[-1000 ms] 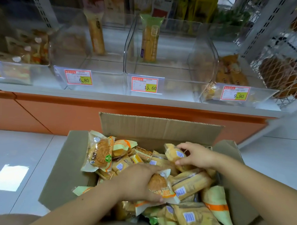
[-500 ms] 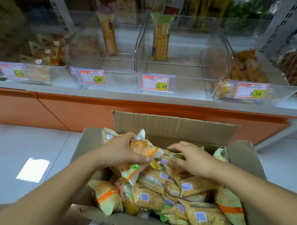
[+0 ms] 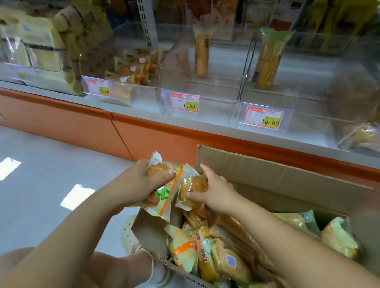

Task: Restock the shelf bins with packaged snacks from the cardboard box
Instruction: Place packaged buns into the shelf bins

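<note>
An open cardboard box [image 3: 270, 169] stands on the floor at lower right, with several wrapped snack packs [image 3: 223, 254] heaped inside. My left hand [image 3: 139, 180] grips a bun pack [image 3: 162, 197] with a green and orange wrapper, lifted above the box's left corner. My right hand [image 3: 215, 188] holds a second, smaller bun pack [image 3: 189, 187] right beside it. Clear shelf bins run along the shelf above: one bin [image 3: 199, 105] tagged 6.80 and one bin [image 3: 268, 116] tagged 15.60, each holding a single upright pack at the back.
A bin [image 3: 122, 86] at left holds several small orange packs. Bagged goods [image 3: 36, 45] fill the far left shelf. An orange base panel [image 3: 141, 137] runs under the shelf. My knee [image 3: 105, 270] and shoe [image 3: 130, 237] are beside the box, on grey floor [image 3: 42, 159].
Both hands rose out of the box, each with a pack, and moved up and left. The view swung left, so the bins now sit further right.
</note>
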Demonstrator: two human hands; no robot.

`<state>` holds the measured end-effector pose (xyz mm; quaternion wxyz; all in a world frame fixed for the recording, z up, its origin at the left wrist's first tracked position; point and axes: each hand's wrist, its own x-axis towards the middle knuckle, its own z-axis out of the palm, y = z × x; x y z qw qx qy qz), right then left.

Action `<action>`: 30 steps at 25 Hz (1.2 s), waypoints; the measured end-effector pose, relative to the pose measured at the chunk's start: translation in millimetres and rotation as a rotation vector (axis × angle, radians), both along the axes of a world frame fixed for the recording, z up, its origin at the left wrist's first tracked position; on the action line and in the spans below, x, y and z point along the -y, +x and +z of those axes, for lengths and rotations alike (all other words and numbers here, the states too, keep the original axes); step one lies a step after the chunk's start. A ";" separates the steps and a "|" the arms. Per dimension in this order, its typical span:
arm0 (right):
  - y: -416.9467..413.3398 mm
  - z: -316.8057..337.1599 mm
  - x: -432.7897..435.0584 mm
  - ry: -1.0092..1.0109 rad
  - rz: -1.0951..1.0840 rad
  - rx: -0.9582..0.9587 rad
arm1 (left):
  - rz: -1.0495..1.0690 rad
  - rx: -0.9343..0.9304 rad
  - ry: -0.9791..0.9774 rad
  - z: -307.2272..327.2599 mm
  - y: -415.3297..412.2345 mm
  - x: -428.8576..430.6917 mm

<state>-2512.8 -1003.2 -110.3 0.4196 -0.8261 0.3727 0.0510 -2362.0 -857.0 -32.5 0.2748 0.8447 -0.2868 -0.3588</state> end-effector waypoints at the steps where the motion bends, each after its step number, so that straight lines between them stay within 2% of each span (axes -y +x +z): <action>1: 7.7 -1.8 -1.1 -0.031 -0.025 -0.064 | 0.005 -0.001 0.004 -3.7 2.1 -1.3; 4: 21.1 -3.9 1.1 -0.142 -0.004 -0.221 | 0.026 -0.076 -0.036 -9.2 0.5 0.6; 7: 22.2 -3.9 6.1 -0.184 0.081 -0.285 | 0.005 -0.201 -0.078 -13.5 -5.6 5.2; 10: 8.6 -2.2 -1.1 -0.180 0.094 -0.147 | 0.026 -0.297 -0.125 -16.1 -7.2 7.2; 13: -20.6 13.5 4.6 -0.036 -0.167 0.086 | 0.026 -0.401 -0.189 -9.9 -15.0 9.8; 16: -53.4 35.9 24.3 0.050 -0.390 0.213 | -0.001 -0.482 -0.220 -5.1 -27.1 16.3; 20: -87.3 60.2 23.6 0.162 -0.386 0.306 | 0.057 -0.498 -0.312 -1.1 -53.8 31.7; 24: -125.1 78.3 26.4 0.515 -0.352 0.439 | 0.003 -0.485 -0.340 14.3 -64.4 47.8; 30: -150.8 88.0 34.3 0.486 -0.400 0.590 | -0.110 -0.643 -0.355 28.3 -76.1 75.3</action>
